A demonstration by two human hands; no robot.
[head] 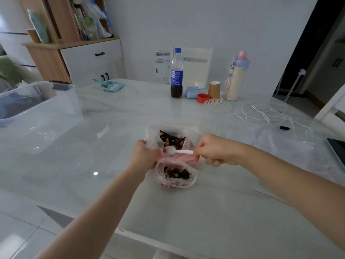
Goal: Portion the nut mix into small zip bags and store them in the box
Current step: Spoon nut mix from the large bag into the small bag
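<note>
nearest us the small zip bag [175,173] of nut mix sits open just below our hands. our left hand [144,156] grips the large bag [172,136] edge; our right hand [214,149] pinches the white spoon [177,150], bowl over its mouth. the clear box [37,107] stands far left.

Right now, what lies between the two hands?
In the head view, the white spoon and the large nut bag's mouth lie between left hand and right hand.

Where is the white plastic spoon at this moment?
In the head view, the white spoon is near the table's middle, its handle pinched by the right hand, its bowl at the mouth of the large nut bag.
</note>
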